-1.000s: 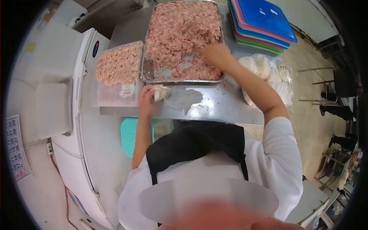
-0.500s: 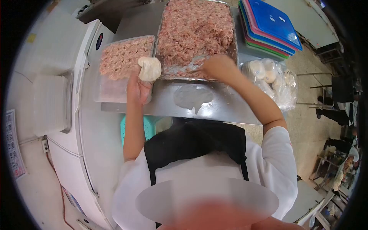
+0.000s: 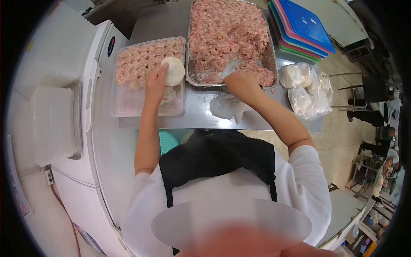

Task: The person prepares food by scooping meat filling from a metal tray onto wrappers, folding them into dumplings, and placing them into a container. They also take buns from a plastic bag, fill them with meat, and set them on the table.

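Observation:
My left hand (image 3: 155,83) holds round, pale dough wrappers (image 3: 174,72) between thumb and fingers; how many are stacked cannot be told. It hovers over a clear plastic container (image 3: 128,103), whose far part holds rows of small meat-filled dumplings (image 3: 133,64). My right hand (image 3: 243,87) is closed at the near edge of a deep metal tray (image 3: 275,64). Minced meat (image 3: 227,34) fills most of that tray, with a scraped patch near the hand. Whatever the right fingers grip is hidden under the hand.
Right of the tray lies a plastic bag of round dough wrappers (image 3: 309,92). Behind it stands a pile of coloured plastic lids (image 3: 304,25). A wet patch (image 3: 227,107) marks the steel table (image 3: 192,115). A white fridge (image 3: 102,128) stands at left, a teal stool (image 3: 169,141) below.
My left hand has turned the wrappers so their round face shows. My right hand has moved toward the tray's near edge, and meat now lies in the tray's near right corner. The view has shifted slightly.

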The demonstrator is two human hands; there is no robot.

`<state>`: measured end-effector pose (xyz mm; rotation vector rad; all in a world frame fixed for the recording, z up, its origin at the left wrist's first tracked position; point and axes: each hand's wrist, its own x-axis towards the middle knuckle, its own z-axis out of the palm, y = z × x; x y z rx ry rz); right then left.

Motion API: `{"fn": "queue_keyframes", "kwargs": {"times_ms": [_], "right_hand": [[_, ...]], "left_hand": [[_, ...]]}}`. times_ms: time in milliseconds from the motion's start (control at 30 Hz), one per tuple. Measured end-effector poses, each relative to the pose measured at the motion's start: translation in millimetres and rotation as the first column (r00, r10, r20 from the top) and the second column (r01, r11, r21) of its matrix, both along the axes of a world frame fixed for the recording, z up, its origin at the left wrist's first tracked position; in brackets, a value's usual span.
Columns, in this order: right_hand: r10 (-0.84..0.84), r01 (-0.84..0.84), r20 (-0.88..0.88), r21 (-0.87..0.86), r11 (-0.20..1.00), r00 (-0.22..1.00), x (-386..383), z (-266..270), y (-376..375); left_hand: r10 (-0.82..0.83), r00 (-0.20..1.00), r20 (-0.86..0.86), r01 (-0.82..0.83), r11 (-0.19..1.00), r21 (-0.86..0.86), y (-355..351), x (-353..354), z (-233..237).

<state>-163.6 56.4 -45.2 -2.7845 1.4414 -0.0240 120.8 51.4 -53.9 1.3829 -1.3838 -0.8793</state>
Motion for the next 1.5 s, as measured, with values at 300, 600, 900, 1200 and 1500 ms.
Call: {"fn": "queue_keyframes", "kwargs": {"times_ms": [300, 600, 900, 1200, 1500], "right_hand": [[-0.262, 0.042, 0.368, 0.509, 0.860, 0.892, -6, -18, -30], [-0.500, 0.095, 0.671, 0.544, 0.834, 0.547, -14, 3, -13], [-0.178, 0.167, 0.259, 0.065, 0.984, 0.949, -36, 46, 6], [0.047, -0.016, 0.272, -0.112, 0.994, 0.961, -52, 64, 4], [-0.106, -0.182, 0.755, 0.288, 0.940, 0.647, -119, 62, -31]], "left_hand": [[0.200, 0.452, -0.869, -0.069, 0.979, 0.189, -43, -2, -35], [0.198, 0.183, -0.963, 0.224, 0.945, 0.238, -30, -110, 23], [0.200, 0.141, -0.970, 0.167, 0.961, 0.222, -43, -98, -8], [0.222, 0.155, -0.963, 0.112, 0.964, 0.240, -34, -132, 29], [-0.105, 0.538, -0.837, 0.303, 0.950, 0.075, -33, -146, 28]]}}
